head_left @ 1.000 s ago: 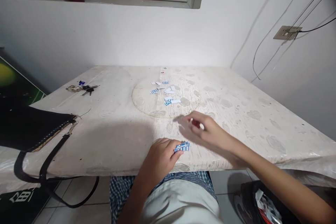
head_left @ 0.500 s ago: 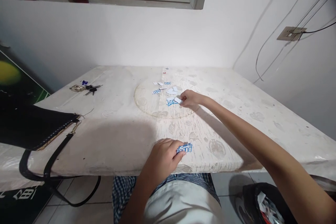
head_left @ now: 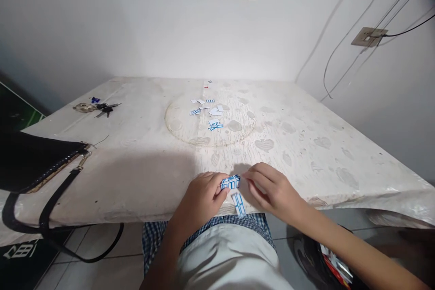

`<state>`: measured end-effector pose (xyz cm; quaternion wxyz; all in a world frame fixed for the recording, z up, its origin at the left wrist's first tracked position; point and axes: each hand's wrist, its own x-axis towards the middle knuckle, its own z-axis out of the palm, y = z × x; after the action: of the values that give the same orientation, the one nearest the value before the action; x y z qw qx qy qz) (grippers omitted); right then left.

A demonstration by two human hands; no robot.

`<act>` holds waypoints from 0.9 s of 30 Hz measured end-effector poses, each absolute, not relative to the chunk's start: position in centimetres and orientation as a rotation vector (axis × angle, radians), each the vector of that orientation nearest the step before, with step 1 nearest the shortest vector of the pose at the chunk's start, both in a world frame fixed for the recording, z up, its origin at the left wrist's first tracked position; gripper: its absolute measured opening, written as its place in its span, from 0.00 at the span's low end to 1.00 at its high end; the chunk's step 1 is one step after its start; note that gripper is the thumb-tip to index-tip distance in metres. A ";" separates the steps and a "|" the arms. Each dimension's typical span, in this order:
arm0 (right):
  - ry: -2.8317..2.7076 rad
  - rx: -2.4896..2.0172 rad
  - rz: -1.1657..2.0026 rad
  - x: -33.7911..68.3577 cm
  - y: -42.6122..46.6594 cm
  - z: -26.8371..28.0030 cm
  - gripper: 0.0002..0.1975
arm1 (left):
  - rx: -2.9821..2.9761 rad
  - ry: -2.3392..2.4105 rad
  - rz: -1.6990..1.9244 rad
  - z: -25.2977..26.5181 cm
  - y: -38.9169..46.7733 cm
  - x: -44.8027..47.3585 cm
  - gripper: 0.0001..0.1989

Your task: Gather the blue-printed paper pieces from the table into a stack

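Observation:
My left hand (head_left: 205, 194) is closed around a small stack of white cards with blue print (head_left: 231, 182), just above the near edge of the table. My right hand (head_left: 270, 188) is at the right end of that stack, with its fingertips drawn together; what is between them is too small to tell. Below the stack, a single blue-and-white card (head_left: 239, 205) is at the table's edge, and I cannot tell whether it is lying or falling. A loose pile of blue-printed cards (head_left: 215, 126) lies further out, with blank white pieces (head_left: 215, 111) behind it.
The table (head_left: 142, 131) has a patterned plastic cover and meets the white wall. Keys (head_left: 106, 108) lie at the left, near a black bag (head_left: 37, 158) whose strap hangs over the edge. A bin (head_left: 314, 258) stands on the floor at right.
My right hand has come back from the pile in the middle of the table to the stack in my left hand. A single card now shows below the stack. The view has tilted down.

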<state>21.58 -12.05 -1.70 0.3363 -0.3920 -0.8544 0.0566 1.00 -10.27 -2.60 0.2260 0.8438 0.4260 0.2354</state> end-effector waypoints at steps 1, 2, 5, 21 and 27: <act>-2.237 -1.059 0.131 21.3 -12.0 -2.2 0.12 | 2.318 1.179 0.647 -2.6 -10.2 1.0 0.08; -2.236 -1.098 0.144 21.0 -11.8 -2.5 0.12 | 2.315 1.186 0.644 -2.6 -10.2 1.0 0.08; -2.186 -1.186 0.273 20.8 -11.7 -2.3 0.12 | 2.316 1.195 0.642 -2.6 -10.2 1.1 0.08; -2.544 -1.295 1.026 24.0 -17.0 -10.9 0.15 | 2.378 1.217 0.619 -3.0 -9.9 1.3 0.07; -2.585 -1.221 0.971 24.0 -15.6 -12.7 0.08 | 2.392 1.229 0.615 -3.0 -9.8 1.4 0.07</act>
<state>23.98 -15.63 -12.68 0.0613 -0.4035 -0.8546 0.3209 1.37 -9.84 -2.97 0.1903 0.8511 0.4375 0.2189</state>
